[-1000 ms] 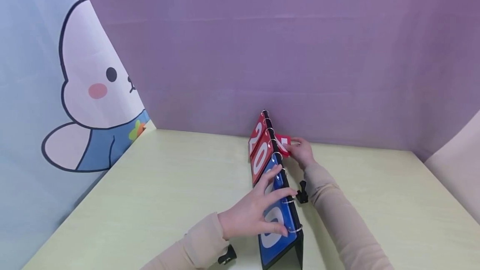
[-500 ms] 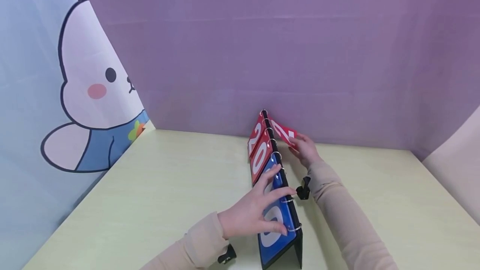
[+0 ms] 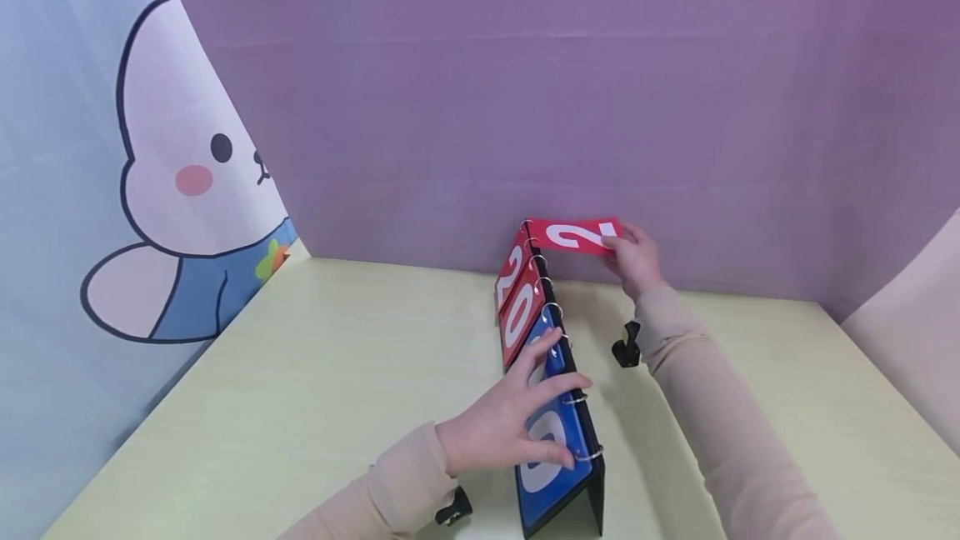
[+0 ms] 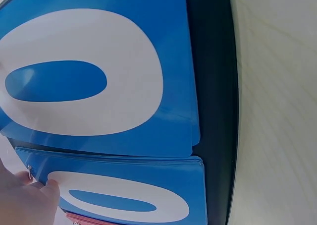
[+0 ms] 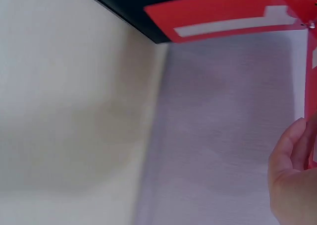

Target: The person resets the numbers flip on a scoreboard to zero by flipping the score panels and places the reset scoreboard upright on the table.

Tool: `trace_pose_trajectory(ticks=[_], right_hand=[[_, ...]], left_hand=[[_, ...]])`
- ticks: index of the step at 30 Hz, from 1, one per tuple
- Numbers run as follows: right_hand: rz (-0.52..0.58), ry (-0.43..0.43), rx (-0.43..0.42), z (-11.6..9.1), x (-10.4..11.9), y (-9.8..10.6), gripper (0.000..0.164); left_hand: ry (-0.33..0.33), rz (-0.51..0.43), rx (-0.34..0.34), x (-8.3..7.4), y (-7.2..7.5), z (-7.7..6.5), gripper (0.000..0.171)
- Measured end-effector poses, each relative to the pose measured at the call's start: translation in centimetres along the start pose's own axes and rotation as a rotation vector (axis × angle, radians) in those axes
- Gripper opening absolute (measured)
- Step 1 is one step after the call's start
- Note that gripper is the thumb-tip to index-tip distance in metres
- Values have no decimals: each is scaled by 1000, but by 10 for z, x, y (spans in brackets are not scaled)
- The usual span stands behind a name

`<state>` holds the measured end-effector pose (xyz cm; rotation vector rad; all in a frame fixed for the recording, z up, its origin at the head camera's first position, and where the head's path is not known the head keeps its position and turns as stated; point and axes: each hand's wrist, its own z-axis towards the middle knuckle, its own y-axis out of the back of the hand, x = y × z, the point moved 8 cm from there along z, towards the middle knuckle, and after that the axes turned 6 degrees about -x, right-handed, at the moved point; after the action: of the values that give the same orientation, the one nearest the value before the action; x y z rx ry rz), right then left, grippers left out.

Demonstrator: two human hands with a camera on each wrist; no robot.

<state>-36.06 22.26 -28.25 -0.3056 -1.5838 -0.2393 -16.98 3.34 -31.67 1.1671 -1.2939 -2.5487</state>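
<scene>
A flip scoreboard (image 3: 597,482) with a black tent-shaped stand and ring-bound number cards stands lengthwise on the table. Its left face shows a red 2 (image 3: 512,273), a red 0 (image 3: 519,319) and blue 0 cards (image 3: 551,490). My left hand (image 3: 498,427) rests spread over the blue cards, fingertips by the top edge. At the far end, my right hand (image 3: 636,265) pinches the free edge of a red card (image 3: 577,236) marked 2, which sticks out sideways from the rings. Another red card (image 5: 213,14) lies against the back face in the right wrist view.
The pale table (image 3: 360,373) meets a purple cloth backdrop (image 3: 487,107) just beyond the scoreboard. On the left hangs a blue sheet with a cartoon animal (image 3: 195,148). Small black mounts sit under both wrists, the right one (image 3: 627,346) near the board's back.
My right hand has lifted the red 2 card from low behind the scoreboard, up and rightward to about level with the rings. The left hand has stayed in place.
</scene>
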Motion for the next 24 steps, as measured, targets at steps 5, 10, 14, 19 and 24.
trace_pose_trajectory(ticks=[5,10,14,19,24], right_hand=[[-89,77,-22,-2,28,-3,59],[-140,165,-25,-8,56,-13,60],[-208,267,-28,-14,76,-28,62],[-313,377,42,-22,85,-53,68],[-388,399,161,-28,76,-75,73]], left_hand=[[28,-12,13,1,-1,1,73],[48,-15,23,3,-2,0,72],[41,-10,17,4,-2,0,72],[42,-17,17,5,-2,1,72],[14,-19,10,2,-2,1,72]])
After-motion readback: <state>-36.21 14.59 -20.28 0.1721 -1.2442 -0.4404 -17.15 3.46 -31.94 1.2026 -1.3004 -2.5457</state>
